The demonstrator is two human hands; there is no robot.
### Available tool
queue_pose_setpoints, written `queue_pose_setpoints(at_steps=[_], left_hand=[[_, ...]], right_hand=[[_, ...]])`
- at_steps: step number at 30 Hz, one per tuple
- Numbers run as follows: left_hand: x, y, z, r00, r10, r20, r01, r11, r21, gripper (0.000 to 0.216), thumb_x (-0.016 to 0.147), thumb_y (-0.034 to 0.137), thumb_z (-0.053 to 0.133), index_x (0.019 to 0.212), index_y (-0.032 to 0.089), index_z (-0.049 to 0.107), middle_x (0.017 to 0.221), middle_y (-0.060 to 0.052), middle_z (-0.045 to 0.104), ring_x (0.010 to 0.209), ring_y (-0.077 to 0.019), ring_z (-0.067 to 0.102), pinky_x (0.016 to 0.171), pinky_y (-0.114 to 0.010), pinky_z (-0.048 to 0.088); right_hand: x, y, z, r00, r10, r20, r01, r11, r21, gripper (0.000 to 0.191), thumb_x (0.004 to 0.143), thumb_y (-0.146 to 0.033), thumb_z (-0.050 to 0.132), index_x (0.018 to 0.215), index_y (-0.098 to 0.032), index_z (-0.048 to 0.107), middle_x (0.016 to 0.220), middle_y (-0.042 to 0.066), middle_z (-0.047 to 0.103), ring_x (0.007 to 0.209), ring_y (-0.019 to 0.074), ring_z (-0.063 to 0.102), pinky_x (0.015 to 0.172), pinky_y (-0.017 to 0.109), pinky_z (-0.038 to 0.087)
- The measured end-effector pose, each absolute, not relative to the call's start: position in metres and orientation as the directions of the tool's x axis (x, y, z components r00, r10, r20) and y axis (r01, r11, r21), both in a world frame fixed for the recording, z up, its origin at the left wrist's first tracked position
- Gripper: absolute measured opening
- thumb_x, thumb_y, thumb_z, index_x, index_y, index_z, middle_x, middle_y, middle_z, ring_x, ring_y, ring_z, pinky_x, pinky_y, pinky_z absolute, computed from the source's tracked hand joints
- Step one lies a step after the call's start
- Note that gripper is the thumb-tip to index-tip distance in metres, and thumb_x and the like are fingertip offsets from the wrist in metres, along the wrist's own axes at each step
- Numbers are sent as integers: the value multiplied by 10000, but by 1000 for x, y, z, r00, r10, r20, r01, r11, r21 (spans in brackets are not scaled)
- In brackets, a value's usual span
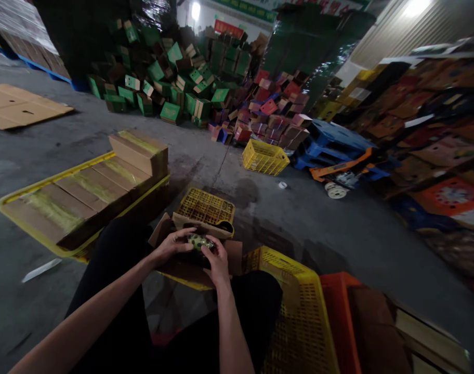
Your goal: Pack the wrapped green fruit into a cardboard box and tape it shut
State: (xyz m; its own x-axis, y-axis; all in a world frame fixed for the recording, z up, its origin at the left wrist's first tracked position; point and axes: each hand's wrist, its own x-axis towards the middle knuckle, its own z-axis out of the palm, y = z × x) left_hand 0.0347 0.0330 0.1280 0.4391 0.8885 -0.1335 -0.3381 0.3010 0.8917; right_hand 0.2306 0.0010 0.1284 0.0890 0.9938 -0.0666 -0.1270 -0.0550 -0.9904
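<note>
My left hand (170, 248) and my right hand (217, 259) meet over an open cardboard box (190, 223) between my knees. Together they grip a small green patterned object (200, 241), fingers curled round it. What the object is I cannot make out. The box rests on an upturned yellow crate (208, 205). My legs in dark trousers flank the box.
A yellow pallet (11, 200) with sealed cardboard boxes (104, 176) lies left. Yellow crate (299, 311) and orange crate (338, 306) stand at right. Another yellow crate (265, 156), blue pallets (330, 137) and heaps of green and red cartons (182, 83) lie farther off.
</note>
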Motion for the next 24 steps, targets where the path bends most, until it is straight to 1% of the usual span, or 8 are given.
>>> queue_pose_setpoints(at_steps=[2,6,11,15,17,20,21,24], left_hand=[[36,33,130,445,885,-139,-322,303,897,681,694,341,859,1317,202,623,1237,-95,688,1086,-266,652,963,-374,475],[37,32,130,414,895,-164,-285,298,911,553,720,397,836,1207,179,693,1130,-85,735,1023,-263,675,946,-365,479],[36,33,128,400,905,-143,-272,266,925,474,719,395,836,1124,179,717,1090,-74,741,1003,-256,677,926,-348,484],[35,34,124,372,922,-109,-291,227,929,403,699,370,850,1036,176,743,1211,-89,692,1067,-259,653,952,-351,480],[35,36,121,354,930,-101,-296,214,931,373,678,362,862,981,173,756,1266,-96,662,1092,-265,644,961,-356,480],[34,38,119,343,934,-95,-290,201,935,347,657,351,873,934,173,764,1286,-99,651,1123,-274,632,988,-371,468],[33,39,118,343,935,-89,-290,195,937,338,658,345,873,928,174,764,1288,-98,650,1133,-276,628,997,-375,463],[32,40,118,332,941,-68,-299,174,938,317,666,332,868,920,174,762,1308,-100,641,1169,-280,612,1016,-376,454]], right_hand=[[231,0,130,84,995,-54,-103,-45,-994,392,734,-347,791,1111,-281,709,1127,15,726,1069,242,644,985,374,486],[231,0,132,66,996,-55,-93,-49,-995,362,710,-326,804,1059,-272,724,1115,16,731,1054,245,651,963,363,494],[230,1,136,33,998,-49,-90,-46,-995,331,710,-316,798,1031,-273,730,1162,21,721,1097,262,638,988,387,478],[228,-1,139,11,999,-32,-102,-31,-994,328,720,-303,792,1039,-270,722,1189,26,711,1110,259,634,1003,392,470],[228,-2,140,8,1000,-17,-118,-16,-993,396,734,-296,787,1120,-280,701,1205,25,704,1128,252,628,1019,387,462],[229,-2,140,22,1000,-12,-122,-10,-992,525,740,-295,791,1247,-315,652,1269,15,676,1189,245,602,1066,390,433],[230,-2,140,26,999,-21,-106,-18,-994,524,744,-303,790,1250,-318,655,1282,14,671,1206,246,594,1081,397,421],[233,0,136,12,998,-63,-46,-62,-997,442,770,-344,769,1203,-302,696,1258,22,689,1210,258,595,1096,427,406]])
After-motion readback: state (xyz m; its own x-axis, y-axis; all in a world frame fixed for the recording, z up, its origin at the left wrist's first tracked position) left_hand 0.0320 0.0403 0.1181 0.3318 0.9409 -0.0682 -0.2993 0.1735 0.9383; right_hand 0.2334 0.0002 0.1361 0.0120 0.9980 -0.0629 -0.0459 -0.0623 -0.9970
